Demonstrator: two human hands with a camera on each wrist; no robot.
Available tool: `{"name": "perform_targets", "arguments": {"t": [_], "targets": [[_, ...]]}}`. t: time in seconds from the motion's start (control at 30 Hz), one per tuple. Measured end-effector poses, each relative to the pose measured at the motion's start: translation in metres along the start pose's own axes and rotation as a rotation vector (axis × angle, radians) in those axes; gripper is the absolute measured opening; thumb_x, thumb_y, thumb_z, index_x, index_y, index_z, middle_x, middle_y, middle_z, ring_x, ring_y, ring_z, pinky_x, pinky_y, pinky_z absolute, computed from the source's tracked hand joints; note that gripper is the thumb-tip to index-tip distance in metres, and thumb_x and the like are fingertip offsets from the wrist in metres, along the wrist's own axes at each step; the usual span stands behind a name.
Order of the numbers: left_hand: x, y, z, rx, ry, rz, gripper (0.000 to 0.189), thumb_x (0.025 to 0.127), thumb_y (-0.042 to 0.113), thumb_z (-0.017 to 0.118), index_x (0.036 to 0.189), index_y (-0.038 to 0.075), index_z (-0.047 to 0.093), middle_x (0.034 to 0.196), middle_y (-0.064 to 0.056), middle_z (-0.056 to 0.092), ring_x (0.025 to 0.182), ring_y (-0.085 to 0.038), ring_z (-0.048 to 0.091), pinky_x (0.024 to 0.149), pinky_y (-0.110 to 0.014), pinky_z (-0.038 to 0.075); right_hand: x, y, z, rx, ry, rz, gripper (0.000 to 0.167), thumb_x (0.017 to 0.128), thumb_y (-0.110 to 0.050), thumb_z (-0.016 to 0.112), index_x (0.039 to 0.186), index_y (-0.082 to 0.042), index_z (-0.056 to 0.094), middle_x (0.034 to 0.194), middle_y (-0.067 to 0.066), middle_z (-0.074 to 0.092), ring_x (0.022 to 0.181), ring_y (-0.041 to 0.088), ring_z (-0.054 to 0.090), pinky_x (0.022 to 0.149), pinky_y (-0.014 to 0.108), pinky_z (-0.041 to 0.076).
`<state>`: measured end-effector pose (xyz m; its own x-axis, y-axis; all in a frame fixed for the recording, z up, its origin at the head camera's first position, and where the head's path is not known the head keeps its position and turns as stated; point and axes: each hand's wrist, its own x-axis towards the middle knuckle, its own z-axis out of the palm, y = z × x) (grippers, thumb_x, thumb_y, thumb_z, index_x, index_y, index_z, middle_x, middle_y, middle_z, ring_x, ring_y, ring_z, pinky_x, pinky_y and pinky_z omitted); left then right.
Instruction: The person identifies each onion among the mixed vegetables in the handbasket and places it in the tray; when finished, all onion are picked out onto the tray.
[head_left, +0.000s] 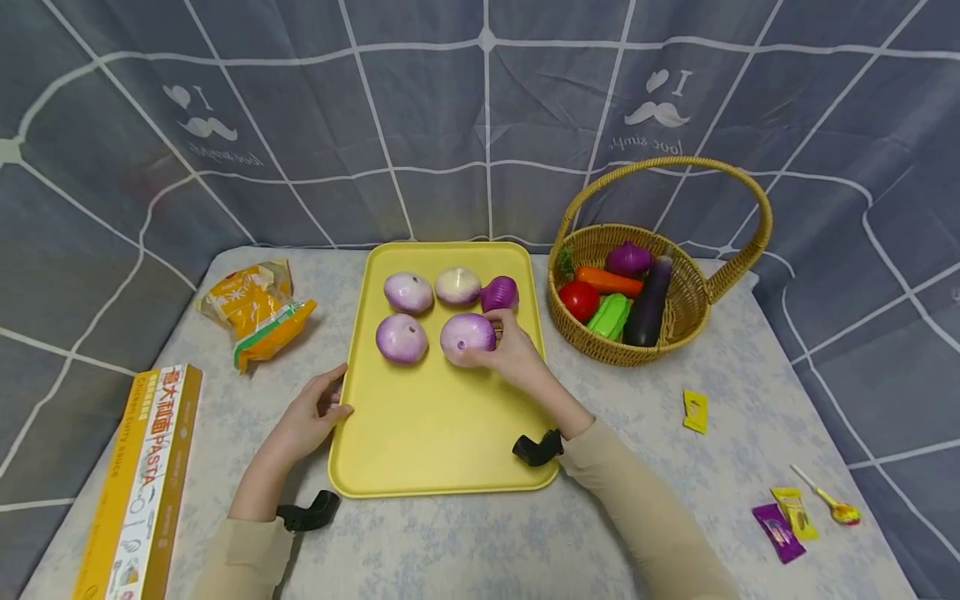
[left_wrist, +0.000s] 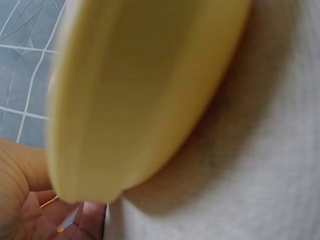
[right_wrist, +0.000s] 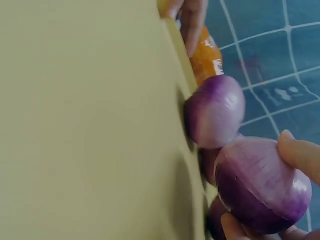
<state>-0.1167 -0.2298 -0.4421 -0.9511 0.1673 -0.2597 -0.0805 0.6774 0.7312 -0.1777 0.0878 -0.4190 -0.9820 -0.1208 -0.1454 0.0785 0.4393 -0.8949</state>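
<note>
My right hand [head_left: 512, 350] pinches a round purple-and-white toy vegetable [head_left: 467, 337] between thumb and fingers, over the middle of a yellow tray [head_left: 420, 433]. The right wrist view shows this vegetable [right_wrist: 262, 185] close up, raised above the tray surface. My left hand [head_left: 309, 417] holds the tray's left edge; the left wrist view has its thumb and fingers on either side of the rim [left_wrist: 75, 165]. Left of the held one sits a similar vegetable [head_left: 402, 338]. Behind lie two more, one mostly purple [head_left: 408, 292] and one paler [head_left: 457, 286], beside a dark purple onion [head_left: 501, 293].
A handled wicker basket [head_left: 626, 354] of toy vegetables, including an eggplant [head_left: 649, 304], stands right of the tray. An orange snack bag [head_left: 262, 312] and a pasta box [head_left: 142, 483] lie left. Small candy packets [head_left: 695, 411] and a lollipop [head_left: 842, 510] lie right.
</note>
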Motion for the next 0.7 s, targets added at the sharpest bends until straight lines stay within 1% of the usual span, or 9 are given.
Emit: {"name": "perform_targets", "arguments": {"t": [0.17,0.27,0.37,0.47,0.57,0.63,0.7], "targets": [[0.001,0.0,-0.001,0.009,0.002,0.007,0.065,0.098,0.008,0.057,0.155,0.001,0.026,0.13,-0.02,0.044,0.106,-0.03,0.047,0.085,-0.04,0.041,0.012,-0.001,0.013,-0.048,0.003,0.019,0.075,0.076,-0.028,0.083,0.136,-0.005,0.043,0.134,0.015,0.054,0.119,0.028,0.054,0.102,0.042,0.044],[0.002,0.0,-0.001,0.01,0.001,0.01,0.065,0.098,0.008,0.057,0.155,0.001,0.026,0.13,-0.02,0.044,0.106,-0.029,0.047,0.085,-0.039,0.04,0.015,0.0,0.018,-0.063,-0.01,0.025,0.072,0.079,-0.026,0.08,0.137,-0.005,0.042,0.136,0.016,0.053,0.12,0.03,0.054,0.103,0.042,0.043],[0.001,0.001,-0.001,0.007,-0.003,0.008,0.065,0.098,0.007,0.057,0.155,0.001,0.026,0.129,-0.02,0.044,0.106,-0.029,0.046,0.084,-0.037,0.041,0.017,0.001,0.021,-0.081,-0.018,0.026,0.069,0.082,-0.026,0.078,0.137,-0.005,0.042,0.136,0.018,0.054,0.117,0.031,0.056,0.101,0.043,0.045],[0.001,0.002,0.0,0.003,-0.005,-0.001,0.065,0.098,0.008,0.057,0.155,0.002,0.026,0.129,-0.019,0.043,0.106,-0.029,0.046,0.085,-0.038,0.041,0.019,0.002,0.023,-0.108,-0.017,0.007,0.069,0.085,-0.028,0.076,0.139,-0.002,0.042,0.136,0.02,0.054,0.117,0.031,0.056,0.101,0.043,0.045],[0.001,0.003,0.0,-0.002,-0.008,-0.016,0.066,0.099,0.009,0.057,0.155,0.003,0.025,0.13,-0.019,0.042,0.107,-0.029,0.045,0.087,-0.04,0.04,0.02,0.003,0.022,-0.142,-0.02,-0.017,0.071,0.087,-0.03,0.074,0.142,0.0,0.041,0.139,0.021,0.053,0.123,0.031,0.054,0.105,0.043,0.043],[0.001,0.003,0.0,-0.003,-0.01,-0.021,0.066,0.099,0.01,0.058,0.156,0.003,0.025,0.13,-0.019,0.042,0.107,-0.03,0.045,0.087,-0.041,0.04,0.02,0.002,0.02,-0.156,-0.023,-0.029,0.072,0.088,-0.03,0.073,0.144,0.001,0.041,0.141,0.02,0.052,0.126,0.031,0.053,0.106,0.042,0.043],[0.0,0.003,0.0,-0.007,-0.012,-0.019,0.066,0.098,0.01,0.058,0.156,0.003,0.025,0.131,-0.02,0.042,0.108,-0.03,0.045,0.088,-0.041,0.04,0.015,-0.001,0.015,-0.18,-0.013,-0.04,0.072,0.089,-0.032,0.072,0.145,0.001,0.042,0.141,0.019,0.052,0.125,0.031,0.054,0.104,0.042,0.045]]}}
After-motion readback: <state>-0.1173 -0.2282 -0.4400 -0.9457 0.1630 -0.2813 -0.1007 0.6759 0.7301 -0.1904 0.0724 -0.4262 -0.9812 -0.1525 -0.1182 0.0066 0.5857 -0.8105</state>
